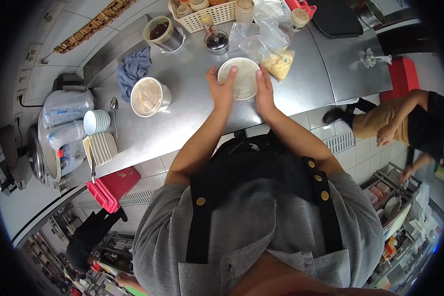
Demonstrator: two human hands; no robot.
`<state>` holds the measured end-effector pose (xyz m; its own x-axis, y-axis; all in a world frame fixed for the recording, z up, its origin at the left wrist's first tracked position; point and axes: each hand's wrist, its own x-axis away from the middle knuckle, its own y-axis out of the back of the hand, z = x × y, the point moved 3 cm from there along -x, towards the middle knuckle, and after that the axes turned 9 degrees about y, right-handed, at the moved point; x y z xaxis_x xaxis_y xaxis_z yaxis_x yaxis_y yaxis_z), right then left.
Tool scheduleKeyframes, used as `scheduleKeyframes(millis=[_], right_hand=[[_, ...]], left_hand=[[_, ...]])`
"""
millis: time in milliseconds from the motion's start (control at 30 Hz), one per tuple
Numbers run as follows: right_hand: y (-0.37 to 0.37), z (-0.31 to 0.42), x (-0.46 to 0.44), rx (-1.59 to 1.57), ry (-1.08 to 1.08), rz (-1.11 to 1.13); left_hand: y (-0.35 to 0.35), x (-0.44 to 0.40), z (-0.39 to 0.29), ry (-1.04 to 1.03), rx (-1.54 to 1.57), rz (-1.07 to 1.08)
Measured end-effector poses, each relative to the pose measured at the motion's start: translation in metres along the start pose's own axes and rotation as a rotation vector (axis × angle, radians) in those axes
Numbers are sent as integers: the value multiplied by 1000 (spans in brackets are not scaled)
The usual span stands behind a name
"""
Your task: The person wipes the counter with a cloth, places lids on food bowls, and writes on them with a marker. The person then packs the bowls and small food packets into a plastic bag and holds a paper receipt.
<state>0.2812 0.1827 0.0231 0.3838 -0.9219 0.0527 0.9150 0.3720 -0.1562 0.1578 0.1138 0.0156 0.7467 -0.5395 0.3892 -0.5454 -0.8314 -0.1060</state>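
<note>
A round white tub with what looks like a translucent lid stands on the steel counter in front of me. My left hand grips its left side, with the thumb on top near the rim. On the right side, my right hand presses against the tub, fingers around its wall. Farther left is another white tub, uncovered, with pale beige contents. A bag of pale yellow shreds lies just beyond my right hand. Behind the held tub sits a small glass bowl of dark contents.
At the back are a basket of bottles, a container of dark liquid and a blue cloth. Stacked cups, square dishes and a spoon sit left. One person stands right; another is behind left.
</note>
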Motion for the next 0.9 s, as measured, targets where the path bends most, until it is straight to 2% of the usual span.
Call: scheduleKeyframes(millis=[67,200,267,367,467,600,667,700,767,800,833,867,900], right_hand=[[-11,-10,-9,-142,14,-107],[-19,-25,-15,-139,57,-63],[-18,-24,-14,-141,-21,-145],[-16,-23,-15,-126,-50,-190],[-14,-25,-15,-193,-75,-191],[-5,-35,-19,-143,-84,-140],[4,-40,-24,-14,-39,-29],[12,-39,-26,-19,-38,-25],[36,-37,-28,98,-53,31],[56,-36,-32,92,-16,16],[80,-20,-36,92,-14,7],[104,9,-43,145,-66,55],[125,30,-53,202,-108,101]], left_hand=[[-10,7,-4,-182,-305,-246],[-8,-3,13,-204,-161,-152],[-9,-4,15,-140,114,-59],[-7,-2,12,-35,191,-99],[-5,-5,18,-79,115,-179],[3,-8,17,-100,-4,-182],[16,-17,21,-9,-206,-186],[19,-21,16,-13,-208,-190],[24,-26,-3,-268,-209,-334],[15,-22,-21,-271,-213,-329],[-2,-10,-56,-389,-240,-338],[-22,2,-85,-509,-259,-344],[-44,6,-100,-517,-245,-328]])
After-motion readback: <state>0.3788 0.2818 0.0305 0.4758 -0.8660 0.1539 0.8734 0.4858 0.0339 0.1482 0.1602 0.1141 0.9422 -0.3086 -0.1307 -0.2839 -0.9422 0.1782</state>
